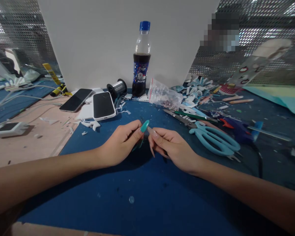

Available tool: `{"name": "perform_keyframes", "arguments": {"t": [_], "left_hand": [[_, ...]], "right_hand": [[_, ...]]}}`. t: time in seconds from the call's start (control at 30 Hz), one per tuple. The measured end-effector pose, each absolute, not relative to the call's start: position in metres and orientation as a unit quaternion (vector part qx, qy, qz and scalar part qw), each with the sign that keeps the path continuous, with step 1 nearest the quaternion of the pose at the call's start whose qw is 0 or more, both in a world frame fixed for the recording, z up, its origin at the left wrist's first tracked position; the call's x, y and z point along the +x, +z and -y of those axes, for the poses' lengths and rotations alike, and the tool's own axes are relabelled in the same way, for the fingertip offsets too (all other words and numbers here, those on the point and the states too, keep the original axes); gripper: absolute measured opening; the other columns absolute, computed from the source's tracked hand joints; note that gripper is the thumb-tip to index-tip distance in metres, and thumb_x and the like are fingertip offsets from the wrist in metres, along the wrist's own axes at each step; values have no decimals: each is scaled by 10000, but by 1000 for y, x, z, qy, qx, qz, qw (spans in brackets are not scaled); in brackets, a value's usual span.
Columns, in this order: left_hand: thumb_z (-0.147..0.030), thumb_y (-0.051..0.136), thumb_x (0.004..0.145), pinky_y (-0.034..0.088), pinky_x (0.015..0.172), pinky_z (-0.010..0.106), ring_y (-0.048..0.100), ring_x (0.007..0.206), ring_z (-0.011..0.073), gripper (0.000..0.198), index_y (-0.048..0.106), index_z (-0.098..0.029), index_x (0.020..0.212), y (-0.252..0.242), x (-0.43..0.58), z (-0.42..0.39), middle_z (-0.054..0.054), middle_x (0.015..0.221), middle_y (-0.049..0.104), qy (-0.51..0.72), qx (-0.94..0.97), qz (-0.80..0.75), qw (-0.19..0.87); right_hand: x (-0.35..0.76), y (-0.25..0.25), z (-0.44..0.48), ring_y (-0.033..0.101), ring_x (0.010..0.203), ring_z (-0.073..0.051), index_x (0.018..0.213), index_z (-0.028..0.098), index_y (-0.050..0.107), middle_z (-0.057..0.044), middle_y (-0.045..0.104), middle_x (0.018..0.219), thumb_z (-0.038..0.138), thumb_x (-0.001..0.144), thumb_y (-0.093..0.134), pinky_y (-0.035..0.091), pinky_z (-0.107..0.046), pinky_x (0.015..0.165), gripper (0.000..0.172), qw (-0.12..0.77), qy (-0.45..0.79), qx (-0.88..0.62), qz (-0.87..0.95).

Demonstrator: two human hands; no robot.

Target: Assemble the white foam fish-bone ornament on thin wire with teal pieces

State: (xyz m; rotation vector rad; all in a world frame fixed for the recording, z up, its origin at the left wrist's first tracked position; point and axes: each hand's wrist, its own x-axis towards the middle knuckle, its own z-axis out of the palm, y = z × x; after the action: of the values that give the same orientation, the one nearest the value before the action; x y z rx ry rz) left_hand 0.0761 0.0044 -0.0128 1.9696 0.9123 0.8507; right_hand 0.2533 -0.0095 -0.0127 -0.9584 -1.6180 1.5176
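Note:
Above the blue mat [137, 209], my left hand [120, 142] and my right hand [173, 146] meet fingertip to fingertip in the middle of the view. The left has long teal nails, with thumb and forefinger pinched together. Pale pinkish nails show on the right, also pinched, with its other fingers curled under. Whatever lies between the fingertips is too small or hidden to make out. Scissors with light blue handles [215, 137] lie to the right of my right hand. A zip bag of small pieces [166, 95] is beyond both hands.
A Pepsi bottle [140, 65] stands at the back before a white panel [98, 39]. Left of it are a wire spool [117, 88], a white phone [103, 105] and a dark phone [76, 100]. A blue glue gun [238, 129] and scraps [196, 88] lie right.

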Motion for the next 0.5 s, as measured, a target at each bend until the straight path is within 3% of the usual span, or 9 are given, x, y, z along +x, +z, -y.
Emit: {"name": "perform_keyframes", "arguments": {"t": [0.23,0.5], "left_hand": [[-174,345,922,323,525,195,386,545,67,211,425,-167,726,-7,79,2,-37,630,444,304,870,-297,250],[-232,411,883,369,526,239,474,606,125,118,422,-171,783,-12,83,6,6,718,534,194,921,-324,93]], "right_hand": [[251,-14,9,263,344,-25,668,161,534,85,391,428,403,837,557,187,-169,331,297,412,601,-363,581],[252,-16,7,318,334,-22,635,163,527,82,400,427,364,842,566,238,-162,335,291,513,534,-413,530]]}}
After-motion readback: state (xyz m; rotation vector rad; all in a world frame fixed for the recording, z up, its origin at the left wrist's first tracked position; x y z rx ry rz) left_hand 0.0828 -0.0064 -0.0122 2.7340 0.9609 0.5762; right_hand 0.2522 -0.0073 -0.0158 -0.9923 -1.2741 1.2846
